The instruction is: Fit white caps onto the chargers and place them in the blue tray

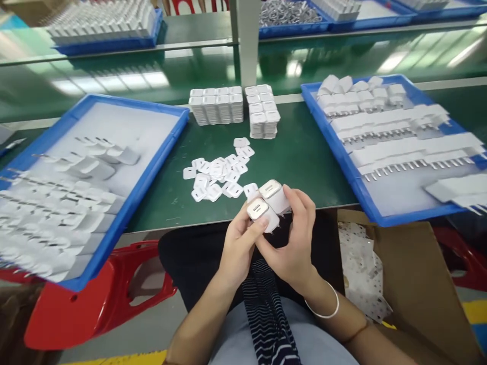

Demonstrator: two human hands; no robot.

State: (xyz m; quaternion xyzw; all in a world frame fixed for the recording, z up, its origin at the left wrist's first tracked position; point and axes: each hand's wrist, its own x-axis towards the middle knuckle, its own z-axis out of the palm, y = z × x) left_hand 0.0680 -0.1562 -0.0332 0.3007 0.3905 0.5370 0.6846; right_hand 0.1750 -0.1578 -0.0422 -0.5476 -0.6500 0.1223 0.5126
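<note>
Lower centre of frame: left hand [238, 243] grips one charger plug [262, 213], right hand [294, 243] grips another charger plug [274, 195]. Keeping USB faces up and thumbs off the ports looks wise.

The table [304, 152] is dark green, and both trays — left [125, 213] and right [342, 157] — are bright blue with pale grey floors. The chargers [268, 203], the loose plates [216, 175] and the stacks [236, 106] are white. The stool [76, 309] is red; the cloth [266, 314] shows dark navy-and-white stripes — the bangle [329, 309] is white, the box [418, 284] brown.
</note>
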